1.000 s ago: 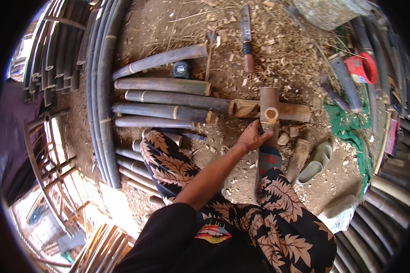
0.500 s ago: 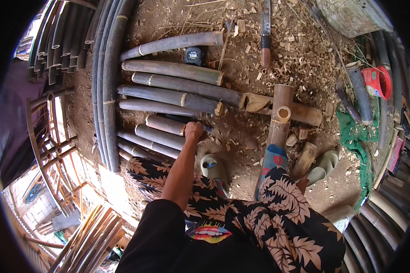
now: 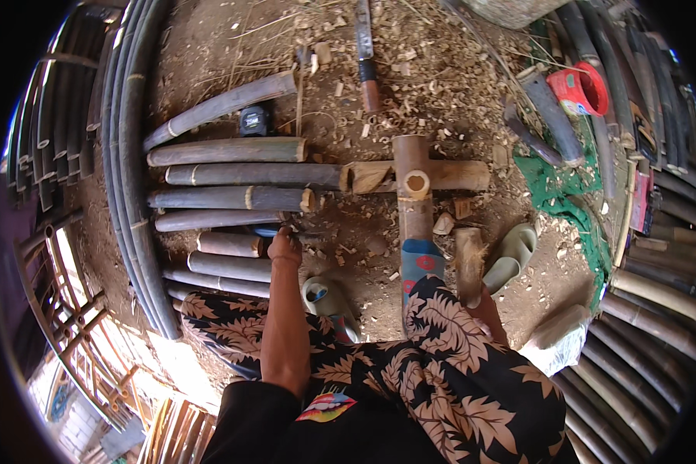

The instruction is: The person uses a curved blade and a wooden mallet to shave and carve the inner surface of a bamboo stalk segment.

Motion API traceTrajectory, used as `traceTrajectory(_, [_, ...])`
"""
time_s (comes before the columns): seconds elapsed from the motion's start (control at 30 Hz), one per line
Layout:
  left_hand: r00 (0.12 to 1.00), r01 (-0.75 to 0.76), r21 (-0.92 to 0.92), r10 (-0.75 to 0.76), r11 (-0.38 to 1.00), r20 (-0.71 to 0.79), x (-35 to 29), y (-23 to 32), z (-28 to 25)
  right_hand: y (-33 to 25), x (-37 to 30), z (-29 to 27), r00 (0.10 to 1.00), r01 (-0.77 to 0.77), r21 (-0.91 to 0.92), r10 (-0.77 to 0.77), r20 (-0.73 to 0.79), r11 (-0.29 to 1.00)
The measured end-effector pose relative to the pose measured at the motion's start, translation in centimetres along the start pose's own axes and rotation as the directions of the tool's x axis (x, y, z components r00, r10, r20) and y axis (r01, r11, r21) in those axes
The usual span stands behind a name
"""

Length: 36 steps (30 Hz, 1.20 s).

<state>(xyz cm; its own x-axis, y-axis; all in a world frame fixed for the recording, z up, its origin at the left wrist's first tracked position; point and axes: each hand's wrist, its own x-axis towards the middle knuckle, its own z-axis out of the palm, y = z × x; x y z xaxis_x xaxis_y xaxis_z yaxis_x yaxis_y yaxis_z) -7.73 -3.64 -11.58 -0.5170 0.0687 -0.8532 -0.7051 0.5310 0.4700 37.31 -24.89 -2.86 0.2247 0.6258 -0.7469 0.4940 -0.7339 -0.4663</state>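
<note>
My left hand (image 3: 284,247) is closed in a fist beside the end of a short bamboo piece (image 3: 229,244). Dark and blue parts of some object show around the fist, but I cannot make out its kind. At the right, my right hand (image 3: 487,314) grips the lower end of a short, rough wooden block (image 3: 469,259). Between the hands, a blue-socked foot (image 3: 421,259) presses on a bamboo tube (image 3: 414,158) with a round hole (image 3: 417,184) in its upper side. This tube lies across a notched wooden piece (image 3: 460,175).
Several cut bamboo lengths (image 3: 240,174) lie side by side at left, near a tape measure (image 3: 254,121). A large knife (image 3: 366,66) lies ahead among wood chips. Clogs (image 3: 510,259), a red container (image 3: 578,90), green netting (image 3: 557,185) and stacked bamboo poles (image 3: 649,363) are around.
The view has shifted, so the scene sits further left. My right hand has raised and turned the wooden block more upright. My left hand stays closed near the short bamboo piece.
</note>
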Motion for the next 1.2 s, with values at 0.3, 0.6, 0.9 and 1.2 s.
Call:
traceTrajectory(0.3, [0.788,-0.409,-0.247,0.476,0.879,0.391,-14.5,-0.1,4.0,-2.2,-9.1,-4.5,0.833,-0.544,0.804,0.267,0.484,0.239])
traceTrajectory(0.6, [0.110,-0.687,-0.137,0.288,0.714,0.951,-26.5,-2.0,13.9,-9.9,-9.0,-10.3,0.975,-0.140,0.770,-0.051,0.218,0.623])
traceTrajectory(0.9, [-0.486,-0.838,-0.529,0.261,0.132,0.834,-28.6,-11.8,13.0,-11.7,-10.2,-11.0,0.967,0.249,0.764,-0.112,-0.228,0.595])
traceTrajectory(1.2, [-0.389,-0.868,-0.470,0.367,0.161,0.845,-27.0,-11.7,13.6,-14.5,-11.1,-11.4,0.934,0.320,0.707,-0.083,-0.348,0.631])
